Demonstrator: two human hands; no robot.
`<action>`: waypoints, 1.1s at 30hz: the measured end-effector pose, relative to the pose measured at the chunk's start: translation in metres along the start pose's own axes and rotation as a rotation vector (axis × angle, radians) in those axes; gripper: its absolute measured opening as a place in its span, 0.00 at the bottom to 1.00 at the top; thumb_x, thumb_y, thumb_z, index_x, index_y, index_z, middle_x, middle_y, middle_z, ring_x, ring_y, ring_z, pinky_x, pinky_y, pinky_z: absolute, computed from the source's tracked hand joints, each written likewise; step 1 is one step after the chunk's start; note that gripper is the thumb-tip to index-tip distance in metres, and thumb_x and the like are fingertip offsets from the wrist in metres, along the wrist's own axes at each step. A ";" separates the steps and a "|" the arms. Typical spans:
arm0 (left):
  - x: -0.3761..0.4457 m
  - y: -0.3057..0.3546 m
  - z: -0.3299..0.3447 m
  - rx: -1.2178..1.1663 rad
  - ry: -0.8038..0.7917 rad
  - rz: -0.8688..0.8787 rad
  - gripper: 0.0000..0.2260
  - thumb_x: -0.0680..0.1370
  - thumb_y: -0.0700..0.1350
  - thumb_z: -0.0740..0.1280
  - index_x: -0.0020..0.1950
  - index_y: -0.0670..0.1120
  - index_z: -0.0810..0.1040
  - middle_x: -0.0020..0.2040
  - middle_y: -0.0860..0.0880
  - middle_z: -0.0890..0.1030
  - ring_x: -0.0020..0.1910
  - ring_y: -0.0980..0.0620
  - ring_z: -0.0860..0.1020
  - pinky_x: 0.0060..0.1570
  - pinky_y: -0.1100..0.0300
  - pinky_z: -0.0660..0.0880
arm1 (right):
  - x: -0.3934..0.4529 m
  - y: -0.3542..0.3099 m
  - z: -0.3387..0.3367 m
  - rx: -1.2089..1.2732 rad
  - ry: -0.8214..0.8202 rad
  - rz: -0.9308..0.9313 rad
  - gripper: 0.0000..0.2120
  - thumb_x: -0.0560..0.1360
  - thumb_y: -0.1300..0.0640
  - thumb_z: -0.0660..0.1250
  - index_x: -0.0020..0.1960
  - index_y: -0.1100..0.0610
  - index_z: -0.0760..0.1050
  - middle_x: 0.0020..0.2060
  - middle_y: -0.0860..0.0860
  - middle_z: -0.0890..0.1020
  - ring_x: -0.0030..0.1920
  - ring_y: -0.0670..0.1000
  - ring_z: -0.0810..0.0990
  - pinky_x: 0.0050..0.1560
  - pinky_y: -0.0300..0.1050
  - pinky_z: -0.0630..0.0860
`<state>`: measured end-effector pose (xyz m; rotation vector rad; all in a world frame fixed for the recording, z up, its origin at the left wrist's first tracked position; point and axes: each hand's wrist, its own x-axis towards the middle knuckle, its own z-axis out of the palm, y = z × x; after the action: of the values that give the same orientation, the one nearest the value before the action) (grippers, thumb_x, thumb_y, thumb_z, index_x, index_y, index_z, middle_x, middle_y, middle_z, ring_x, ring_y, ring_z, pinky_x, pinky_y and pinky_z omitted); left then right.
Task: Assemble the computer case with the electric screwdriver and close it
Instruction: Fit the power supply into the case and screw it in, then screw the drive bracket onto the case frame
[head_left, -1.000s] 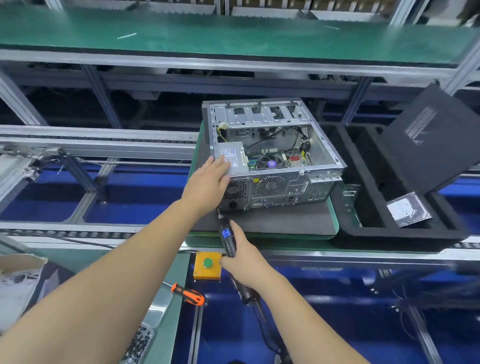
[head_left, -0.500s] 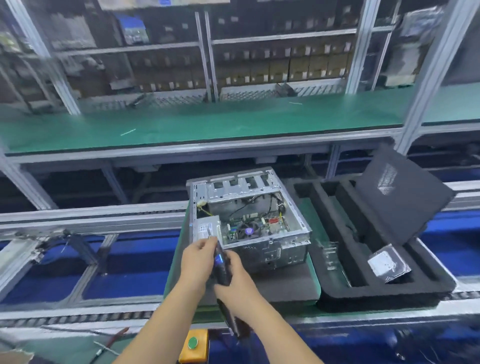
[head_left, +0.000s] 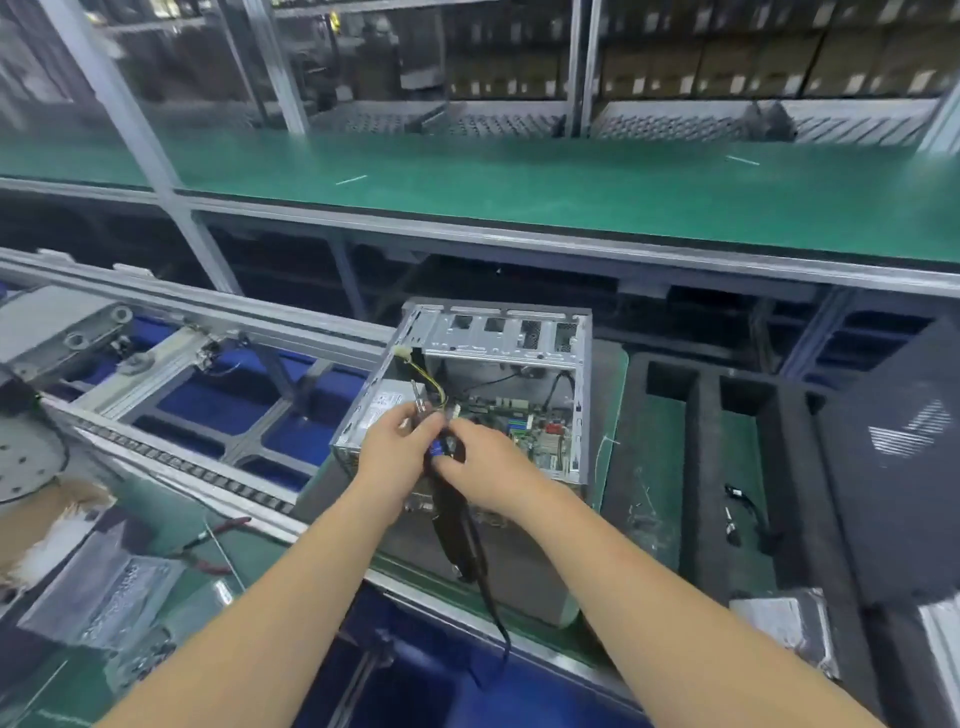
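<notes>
The open metal computer case (head_left: 498, 332) lies on its side on a dark mat, its motherboard (head_left: 530, 426) showing. Both hands meet over its near left corner. My right hand (head_left: 488, 467) grips the black electric screwdriver (head_left: 457, 530), whose cord hangs down toward me. My left hand (head_left: 397, 457) pinches the screwdriver's front end near the bit, which points up over the power supply (head_left: 384, 402). The black side panel (head_left: 904, 467) leans at the far right.
A black foam tray (head_left: 701, 467) with small cables lies right of the case. A silver-bagged drive (head_left: 779, 629) sits at its near end. Red-handled pliers (head_left: 218, 535) and a metal screw tray (head_left: 104, 587) lie at lower left. Conveyor rails (head_left: 197, 462) run leftward.
The camera swung up and left. My left hand left the power supply and joined the right at the screwdriver's tip. The screwdriver rose from the near edge to over the case's corner.
</notes>
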<state>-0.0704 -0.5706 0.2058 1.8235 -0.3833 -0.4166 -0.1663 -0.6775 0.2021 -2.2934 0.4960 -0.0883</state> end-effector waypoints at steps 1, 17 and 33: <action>-0.005 0.000 0.000 -0.015 0.003 -0.020 0.04 0.78 0.48 0.73 0.49 0.50 0.82 0.41 0.47 0.85 0.40 0.51 0.84 0.39 0.54 0.82 | 0.002 0.003 -0.007 -0.046 0.008 -0.037 0.17 0.80 0.49 0.64 0.67 0.53 0.75 0.58 0.54 0.82 0.57 0.58 0.80 0.51 0.50 0.73; -0.056 -0.033 -0.070 -0.155 0.321 -0.187 0.09 0.78 0.47 0.73 0.58 0.51 0.82 0.53 0.46 0.85 0.54 0.42 0.84 0.61 0.41 0.79 | 0.020 0.056 -0.006 -0.480 -0.245 -0.030 0.14 0.86 0.46 0.51 0.54 0.54 0.69 0.60 0.60 0.80 0.57 0.61 0.80 0.57 0.56 0.77; -0.104 -0.197 -0.333 -0.045 0.873 -0.608 0.15 0.76 0.53 0.75 0.60 0.49 0.82 0.49 0.45 0.84 0.51 0.40 0.83 0.54 0.42 0.81 | 0.071 -0.152 0.208 -0.870 -0.245 -0.626 0.13 0.80 0.49 0.61 0.60 0.55 0.75 0.54 0.53 0.78 0.55 0.58 0.77 0.52 0.52 0.73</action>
<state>0.0028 -0.1873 0.1152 1.8627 0.7852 -0.0001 -0.0074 -0.4676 0.1586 -3.1720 -0.4245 0.1312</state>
